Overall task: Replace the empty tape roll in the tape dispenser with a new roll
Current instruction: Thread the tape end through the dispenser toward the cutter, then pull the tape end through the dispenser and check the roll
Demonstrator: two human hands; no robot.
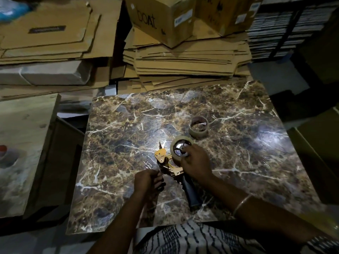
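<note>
One tape dispenser [169,163] is seen lying on its side on the marble-patterned slab [128,125], a little toward the near edge and right of the slab's middle, with its black handle [191,193] pointing at the near edge. One roll of tape [180,150] is seated on the dispenser's wheel, at the end away from the handle. One bare cardboard core [199,127] is stood on the slab just beyond that roll, toward the far edge, apart from the dispenser. Two hands are counted.

The right hand [196,162] is laid over the near-right side of the mounted roll, its fingers bent down onto the roll and the hub; the roll is grasped or pressed there, though which of the two cannot be told, the fingers being partly hidden. A thin bangle [242,203] is worn on the right wrist.

The left hand [149,181] is held low over the slab just left of the dispenser's yellow metal frame, near the handle's root, with fingers curled inward toward the frame. Whether something thin is pinched between them cannot be told in the dim light.

Beyond the far edge, two stacks of flattened cardboard [183,57] are piled, and two closed cartons [161,17] are set on the right-hand stack.
</note>
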